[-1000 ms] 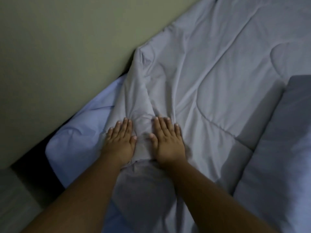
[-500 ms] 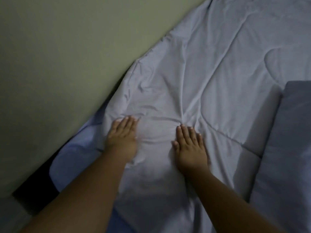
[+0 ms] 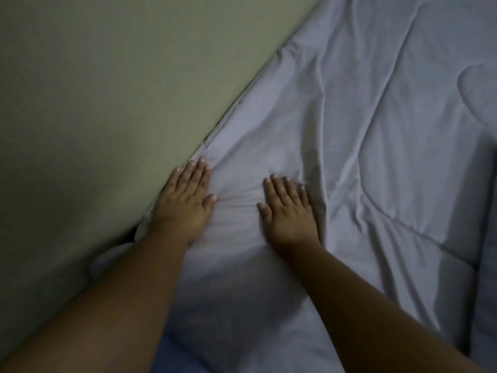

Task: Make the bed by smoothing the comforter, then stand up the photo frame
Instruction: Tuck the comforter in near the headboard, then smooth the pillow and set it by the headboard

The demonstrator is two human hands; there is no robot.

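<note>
- Two bare forearms come in from the bottom edge, the left one along the wall side and the right one from the lower right corner, both reaching up over the bed.
- Between the forearms at the very bottom, a strip of darker blue fabric [image 3: 174, 358] shows under the edge of the comforter [image 3: 376, 135]; the dim light hides what it is.
- Beside the left forearm, a pale fold of bedding [image 3: 113, 261] bulges out next to the wall [image 3: 107, 90].
- The left hand [image 3: 185, 203] lies flat, palm down, on the comforter's edge. Its fingers are straight and close together, grasping nothing, and its outer side is right against the wall.
- The right hand [image 3: 287, 211] is likewise released and flat, palm down on the comforter, with its fingers straight and slightly spread. It is near the left hand but apart from it.
- Fine creases run across the cloth between the two thumbs.
- The comforter, pale grey-lilac and quilted, covers the bed from the hands up to the top and right edges. Long wrinkles and curved stitch lines cross it beyond the right hand.
- Its left edge runs diagonally along the foot of the olive-green wall.
- At the right edge, a greyer piece of bedding [image 3: 488, 305] lies beside the comforter.
</note>
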